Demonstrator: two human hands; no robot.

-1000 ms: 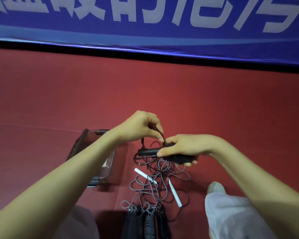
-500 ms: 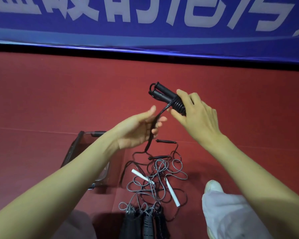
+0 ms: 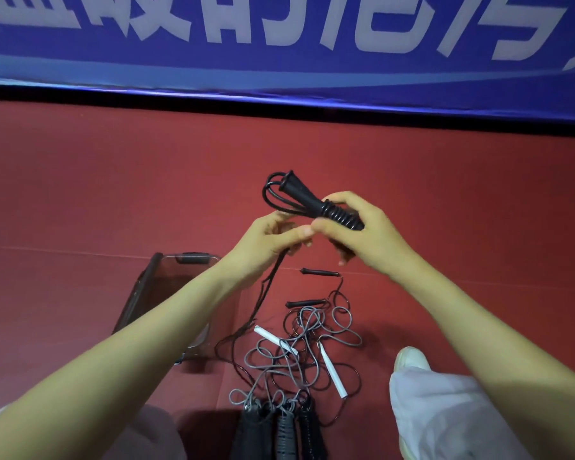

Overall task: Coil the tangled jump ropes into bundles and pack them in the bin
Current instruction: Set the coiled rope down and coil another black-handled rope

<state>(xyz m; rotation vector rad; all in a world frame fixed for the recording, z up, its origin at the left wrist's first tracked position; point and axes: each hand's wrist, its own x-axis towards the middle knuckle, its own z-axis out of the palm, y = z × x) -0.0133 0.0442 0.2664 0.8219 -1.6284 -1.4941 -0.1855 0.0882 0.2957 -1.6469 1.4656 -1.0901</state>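
While the right hand (image 3: 362,235) gripped the handles (image 3: 316,204) aloft, we noted the left hand (image 3: 268,242) pinching the rope (image 3: 269,287) just below, its slack trailing into the pile (image 3: 292,350) beside the bin (image 3: 136,293). We judged coiling underway; next, the slack needed winding in without snagging.

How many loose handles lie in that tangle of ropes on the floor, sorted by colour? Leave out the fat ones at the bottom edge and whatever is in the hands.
White handles: 2
Slim black handles: 2
Total: 4
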